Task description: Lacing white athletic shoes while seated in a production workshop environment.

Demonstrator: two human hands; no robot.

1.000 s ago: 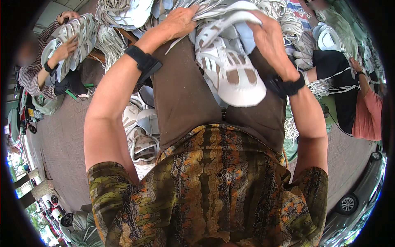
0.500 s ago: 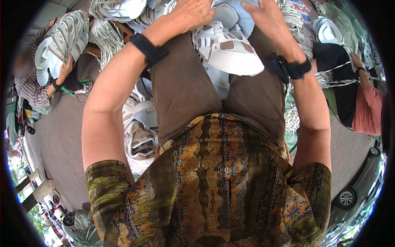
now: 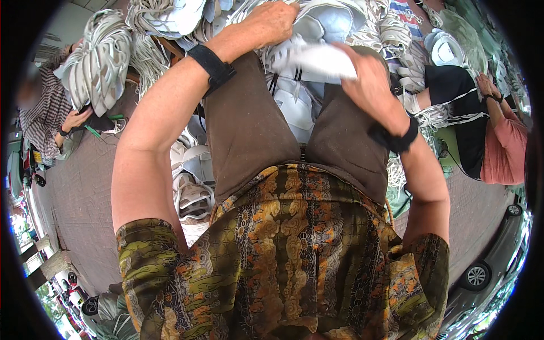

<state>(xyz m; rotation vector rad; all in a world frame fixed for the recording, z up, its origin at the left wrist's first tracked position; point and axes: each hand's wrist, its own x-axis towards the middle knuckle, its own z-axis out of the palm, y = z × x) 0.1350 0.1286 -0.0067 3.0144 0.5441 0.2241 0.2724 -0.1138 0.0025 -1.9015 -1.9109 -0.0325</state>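
A white shoe upper, blurred by motion, lies across the gap between my knees with no sole to be seen. My left hand is closed at its upper left edge, the fingertips partly hidden. At the toe end, my right hand grips the upper from the right, thumb on top; its other fingers are mostly out of sight. Just beyond sits another upper with a pale blue lining. Below, between my thighs, rests a white upper with dark marks or ties near its top.
Bundles of white uppers and laces crowd the far side. More shoe uppers are stacked beside my left thigh. On the left, a person in a striped top handles a bundle of uppers; on the right sits a person with a pink sleeve.
My right hand has come down from the far end of the upper to its toe. The toe has swung upward, uncovering the upper between my thighs. The left person's bundle has shifted right.
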